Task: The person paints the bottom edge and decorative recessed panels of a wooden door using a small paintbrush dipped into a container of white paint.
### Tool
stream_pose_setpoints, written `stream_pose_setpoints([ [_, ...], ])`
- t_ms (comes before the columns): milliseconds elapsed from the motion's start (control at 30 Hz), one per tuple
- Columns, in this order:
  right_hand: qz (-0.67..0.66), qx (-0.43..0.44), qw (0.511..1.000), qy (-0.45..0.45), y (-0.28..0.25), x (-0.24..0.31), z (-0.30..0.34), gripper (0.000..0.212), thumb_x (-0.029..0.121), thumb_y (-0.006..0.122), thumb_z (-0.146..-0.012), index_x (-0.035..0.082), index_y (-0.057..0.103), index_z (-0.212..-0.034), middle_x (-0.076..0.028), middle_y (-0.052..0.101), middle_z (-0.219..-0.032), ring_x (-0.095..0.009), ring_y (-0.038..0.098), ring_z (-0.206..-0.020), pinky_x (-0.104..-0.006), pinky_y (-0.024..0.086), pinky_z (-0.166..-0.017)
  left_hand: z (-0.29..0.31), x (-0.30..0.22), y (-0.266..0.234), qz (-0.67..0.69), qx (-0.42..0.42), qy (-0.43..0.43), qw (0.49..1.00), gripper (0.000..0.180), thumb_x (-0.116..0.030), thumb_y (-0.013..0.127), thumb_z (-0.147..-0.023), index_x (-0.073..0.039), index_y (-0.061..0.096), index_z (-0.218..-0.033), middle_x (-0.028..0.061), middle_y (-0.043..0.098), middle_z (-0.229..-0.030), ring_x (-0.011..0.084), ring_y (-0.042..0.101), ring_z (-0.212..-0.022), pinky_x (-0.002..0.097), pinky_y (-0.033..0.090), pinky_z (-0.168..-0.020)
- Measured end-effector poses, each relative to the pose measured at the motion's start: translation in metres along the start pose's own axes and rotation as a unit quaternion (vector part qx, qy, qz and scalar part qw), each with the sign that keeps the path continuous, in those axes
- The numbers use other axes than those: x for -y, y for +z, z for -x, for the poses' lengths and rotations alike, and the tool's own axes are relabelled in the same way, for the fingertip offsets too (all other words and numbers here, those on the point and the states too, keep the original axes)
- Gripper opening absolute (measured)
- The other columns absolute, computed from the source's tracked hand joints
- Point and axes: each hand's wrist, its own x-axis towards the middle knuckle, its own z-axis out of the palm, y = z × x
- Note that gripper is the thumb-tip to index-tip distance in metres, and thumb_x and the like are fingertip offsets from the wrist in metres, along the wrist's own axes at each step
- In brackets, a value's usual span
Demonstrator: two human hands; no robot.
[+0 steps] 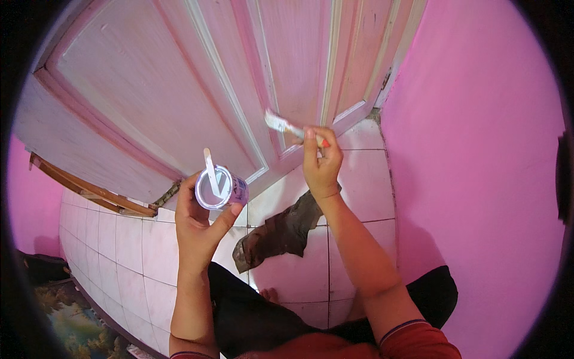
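Note:
My left hand [200, 218] is wrapped round a small paint can [239, 190] with a whitish rim and purple-blue side. A flat wooden stick [210, 167] leans inside it, its upper end jutting past the rim; pale paint shows within. Between the thumb and fingers of my right hand [323, 164] is the handle of a paintbrush [286, 125]. White paint coats its bristles, which point up and left, close in front of the panelled door [233, 78]. Whether they touch the door I cannot tell. The door's surface is streaky, pinkish white.
A crumpled dark brown cloth [278, 236] lies on the white tiled floor [359, 185] below my hands. A pink wall [478, 149] rises at the right, beside the hinge [386, 78]. A wooden strip [89, 188] shows by the door's lower left edge. A patterned mat [78, 323] lies at lower left.

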Motion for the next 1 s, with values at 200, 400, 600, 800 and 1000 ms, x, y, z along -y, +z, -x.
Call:
stream_pose_setpoints([
  [200,0.134,0.085,0.987,0.017,-0.018,-0.055,0.053,0.013,0.012,0.062,-0.097,0.0,0.061,-0.1,-0.01,0.067,-0.088,-0.019,0.07,-0.075,-0.0302,0.053,-0.069,0.0,0.0,-0.003,-0.003,0.003,0.004,1.0,0.064,-0.009,0.086,-0.074,-0.004,0.051,-0.128,0.0077,0.061,-0.122,0.0192,0.057,-0.117,0.0367,0.041,-0.105],
  [400,0.208,0.156,0.964,0.054,-0.022,-0.064,0.056,0.016,0.018,0.065,-0.094,0.004,0.062,-0.1,-0.014,0.067,-0.09,-0.029,0.067,-0.077,-0.0366,0.054,-0.068,0.001,0.001,-0.008,-0.011,-0.002,0.011,1.0,0.065,-0.008,0.086,-0.074,-0.004,0.051,-0.128,0.0064,0.06,-0.119,0.0187,0.057,-0.116,0.0366,0.041,-0.105],
  [600,0.194,0.173,0.964,-0.045,-0.016,-0.037,0.008,0.014,0.017,0.066,-0.092,0.006,0.063,-0.1,-0.014,0.065,-0.089,-0.032,0.065,-0.075,-0.0403,0.052,-0.066,0.0,0.004,-0.01,-0.018,-0.005,0.012,1.0,0.066,-0.008,0.086,-0.074,-0.004,0.05,-0.128,0.0062,0.059,-0.119,0.0186,0.057,-0.116,0.0358,0.042,-0.104],
  [800,0.153,0.089,0.979,-0.104,-0.018,-0.004,-0.021,0.013,0.015,0.068,-0.092,0.004,0.063,-0.098,-0.013,0.064,-0.084,-0.029,0.065,-0.071,-0.0377,0.052,-0.063,0.0,0.004,-0.01,-0.023,-0.006,0.008,1.0,0.066,-0.008,0.086,-0.074,-0.004,0.049,-0.129,0.0065,0.059,-0.119,0.0184,0.057,-0.115,0.0354,0.043,-0.103],
  [1000,0.191,0.12,0.974,-0.009,-0.033,-0.059,0.024,0.014,0.016,0.067,-0.093,0.004,0.063,-0.099,-0.013,0.066,-0.084,-0.025,0.065,-0.069,-0.0336,0.052,-0.061,0.0,0.003,-0.007,-0.019,-0.004,0.006,1.0,0.068,-0.008,0.087,-0.073,-0.004,0.049,-0.129,0.0067,0.06,-0.119,0.0185,0.057,-0.115,0.0354,0.043,-0.103],
])
